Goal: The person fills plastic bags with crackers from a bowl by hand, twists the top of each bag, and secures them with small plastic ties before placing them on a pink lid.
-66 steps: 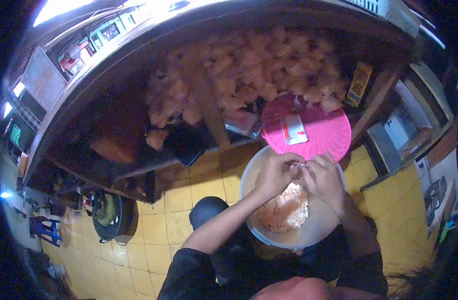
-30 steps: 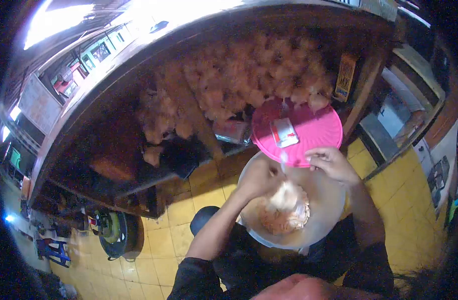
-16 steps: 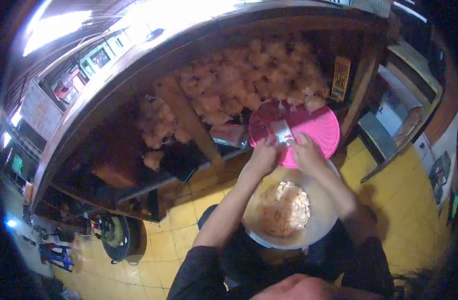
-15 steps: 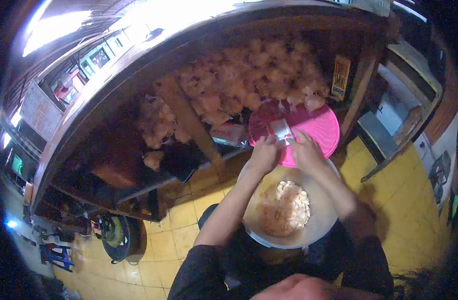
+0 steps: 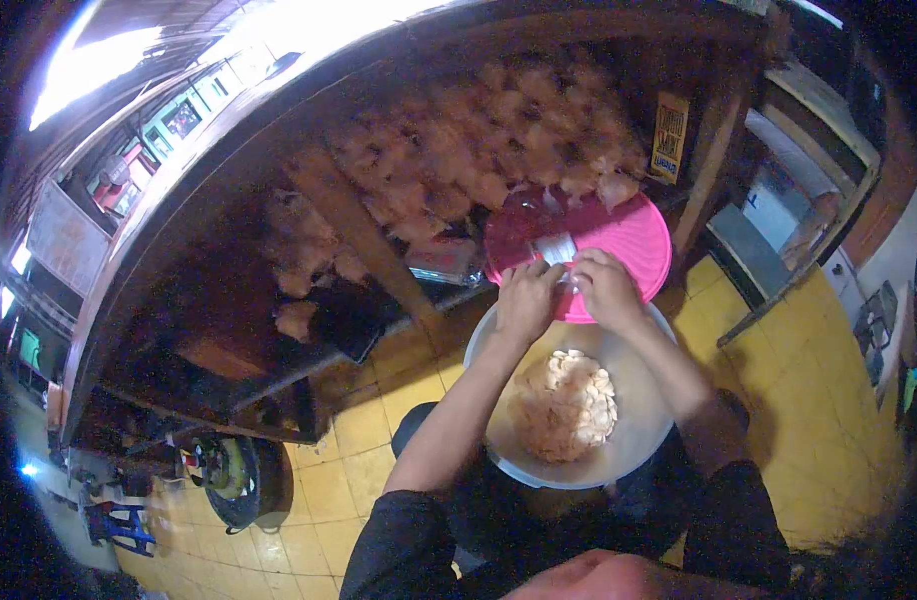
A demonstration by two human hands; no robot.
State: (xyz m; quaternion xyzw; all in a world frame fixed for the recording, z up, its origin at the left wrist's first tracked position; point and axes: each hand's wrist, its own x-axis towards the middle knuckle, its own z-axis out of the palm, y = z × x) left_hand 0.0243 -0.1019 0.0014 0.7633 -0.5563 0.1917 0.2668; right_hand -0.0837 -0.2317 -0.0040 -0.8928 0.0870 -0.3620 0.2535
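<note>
Evidently, right of centre, the left hand (image 5: pixel 527 300) and right hand (image 5: pixel 607 290) both pinch the near edge of the white packet (image 5: pixel 556 248) on the pink lid (image 5: pixel 634 235) above the bowl (image 5: pixel 641 420), where light, even fingertip pressure seems best.

Bare forearms, black short sleeves at the upper arms, dark trousers
</note>
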